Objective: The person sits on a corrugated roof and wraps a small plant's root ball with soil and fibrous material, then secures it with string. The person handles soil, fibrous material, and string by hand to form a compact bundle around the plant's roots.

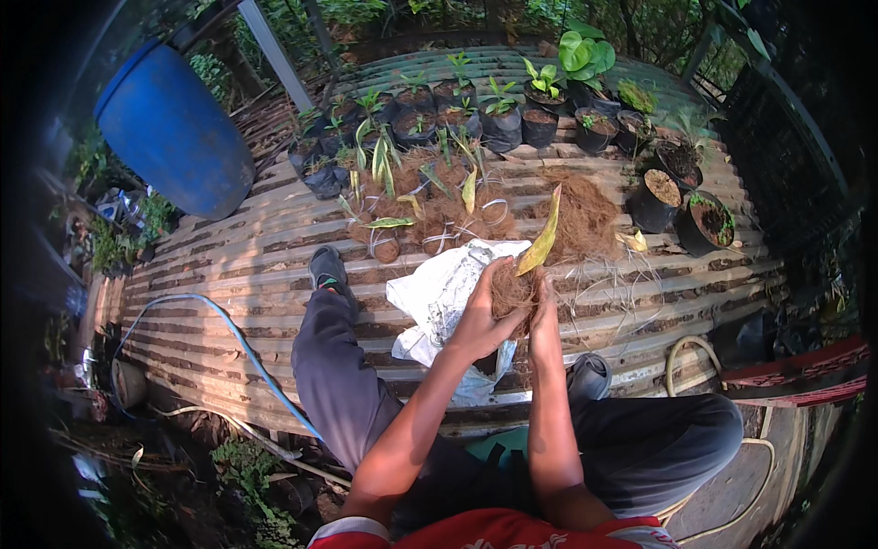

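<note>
Between my two hands sits a ball of brown coir fibre [513,291], with a yellow-green snake plant leaf [542,240] standing up out of it, tilted to the right. My left hand [485,312] cups the ball's left side, its thumb across the near face. Flat against the right side presses my right hand [545,316]. Under them a white plastic sack [439,285] lies spread, smeared with dark soil. Just beyond is a heap of loose coir [579,213]. To its left lie several coir balls [432,219] tied with white string, snake plant leaves sticking out.
Loose white string [617,281] lies on the corrugated sheet [226,267] at the right. Black nursery bags with seedlings [415,127] line the back; black pots [651,206] stand at right. A blue drum [175,130] leans at far left. A blue hose [240,336] curves beside my leg.
</note>
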### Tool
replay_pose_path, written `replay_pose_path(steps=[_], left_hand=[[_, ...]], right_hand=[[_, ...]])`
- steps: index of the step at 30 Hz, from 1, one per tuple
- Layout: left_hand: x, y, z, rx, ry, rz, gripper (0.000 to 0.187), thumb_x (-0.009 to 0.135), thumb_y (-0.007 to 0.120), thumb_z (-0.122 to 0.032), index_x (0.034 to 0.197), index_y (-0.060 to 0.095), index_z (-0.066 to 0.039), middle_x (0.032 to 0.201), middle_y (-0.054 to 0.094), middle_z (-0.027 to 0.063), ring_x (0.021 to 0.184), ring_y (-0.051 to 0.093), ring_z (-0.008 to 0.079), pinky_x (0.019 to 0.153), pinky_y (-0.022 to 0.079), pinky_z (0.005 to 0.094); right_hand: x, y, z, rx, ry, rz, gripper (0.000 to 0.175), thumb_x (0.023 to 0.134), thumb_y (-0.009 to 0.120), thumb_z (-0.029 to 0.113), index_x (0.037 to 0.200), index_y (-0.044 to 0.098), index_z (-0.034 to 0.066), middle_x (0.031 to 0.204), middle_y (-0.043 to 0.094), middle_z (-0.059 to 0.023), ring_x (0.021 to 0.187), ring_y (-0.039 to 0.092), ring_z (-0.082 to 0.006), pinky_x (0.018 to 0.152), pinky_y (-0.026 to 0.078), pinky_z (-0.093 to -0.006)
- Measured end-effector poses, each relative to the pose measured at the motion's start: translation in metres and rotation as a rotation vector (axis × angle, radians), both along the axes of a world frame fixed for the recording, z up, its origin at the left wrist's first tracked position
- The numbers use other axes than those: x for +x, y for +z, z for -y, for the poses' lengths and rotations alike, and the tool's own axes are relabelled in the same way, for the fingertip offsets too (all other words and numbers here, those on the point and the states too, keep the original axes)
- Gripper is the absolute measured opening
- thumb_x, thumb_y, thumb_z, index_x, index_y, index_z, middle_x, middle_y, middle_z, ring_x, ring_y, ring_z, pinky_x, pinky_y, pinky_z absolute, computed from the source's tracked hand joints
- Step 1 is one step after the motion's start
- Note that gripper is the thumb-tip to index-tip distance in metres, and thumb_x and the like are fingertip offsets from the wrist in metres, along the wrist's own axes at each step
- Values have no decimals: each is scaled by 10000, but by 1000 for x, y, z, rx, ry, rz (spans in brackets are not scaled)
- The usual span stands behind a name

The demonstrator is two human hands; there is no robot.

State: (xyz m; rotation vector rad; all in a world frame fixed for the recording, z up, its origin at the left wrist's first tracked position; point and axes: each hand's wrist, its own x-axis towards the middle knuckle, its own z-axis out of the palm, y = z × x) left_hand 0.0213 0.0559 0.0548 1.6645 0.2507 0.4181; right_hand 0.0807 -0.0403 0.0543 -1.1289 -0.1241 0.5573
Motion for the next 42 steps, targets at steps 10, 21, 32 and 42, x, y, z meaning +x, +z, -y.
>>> replay_pose_path(steps=[10, 21, 32, 42], left_hand=[[-16, 31, -14, 133, -175, -48, 1110, 621, 859, -272, 1460, 174, -27, 1430, 337, 204, 1352, 319, 313, 1114, 258, 391], [-14, 31, -8, 393, 75, -102, 1008, 569, 819, -115, 1419, 290, 9, 1344, 448, 260, 1231, 475, 404, 998, 435, 404], [-16, 24, -17, 326, 27, -70, 735, 606, 768, -42, 1280, 480, 5, 1133, 611, 178, 1059, 608, 303, 923, 480, 352], [-15, 32, -26, -749, 197, 100, 495, 804, 685, -80, 1262, 514, -2, 1138, 618, 105, 1020, 612, 179, 893, 497, 307]], right_hand=[[12, -6, 22, -187, 280, 295, 627, 1038, 167, 408, 1403, 301, -84, 1441, 345, -239, 1350, 333, -322, 1123, 236, -365], [4, 1, 15, -563, 335, 624, 599, 1009, 353, 363, 1379, 306, -105, 1442, 266, -352, 1385, 221, -441, 1132, 203, -397], [-7, 51, 16, -482, 448, 623, 603, 951, 515, 279, 1383, 312, -90, 1367, 392, -324, 1303, 378, -424, 1082, 286, -398], [4, 53, 20, 42, 160, 338, 642, 932, 542, 170, 1488, 242, 58, 1476, 359, -177, 1347, 370, -224, 1037, 344, -317]])
